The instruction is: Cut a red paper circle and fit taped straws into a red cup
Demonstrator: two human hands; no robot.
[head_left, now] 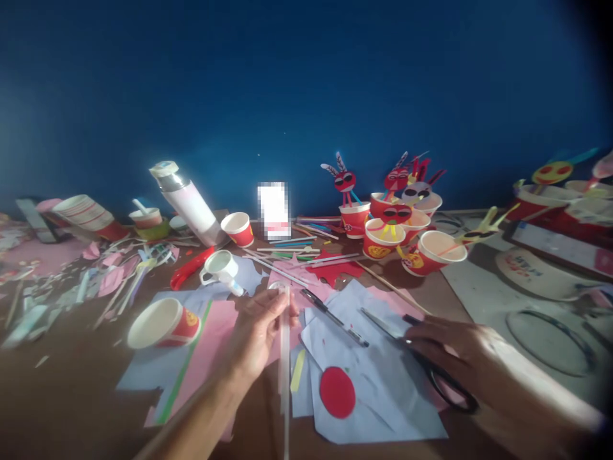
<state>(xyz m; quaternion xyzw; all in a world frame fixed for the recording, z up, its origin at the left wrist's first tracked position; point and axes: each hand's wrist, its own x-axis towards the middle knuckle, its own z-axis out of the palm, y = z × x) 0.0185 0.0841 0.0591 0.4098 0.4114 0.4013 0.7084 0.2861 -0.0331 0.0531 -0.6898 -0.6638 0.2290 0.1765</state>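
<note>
My left hand (pixel 258 329) is closed around a long white straw (pixel 285 358) that runs from my fingers down toward me. My right hand (pixel 460 348) lies over black-handled scissors (pixel 431 364) on the papers, fingers curled on the handles; the blades point up-left. Between the hands lie white and pink paper sheets (pixel 364 383), a red paper disc (pixel 337 391) and a black pen (pixel 335 317).
A red paper cup (pixel 163 322) lies on its side at left. Several decorated red cups with paper faces (pixel 393 233) stand at the back. A white flask (pixel 186 201), a white glue bottle (pixel 223 269), loose straws and paper scraps crowd the brown table. A blue wall rises behind.
</note>
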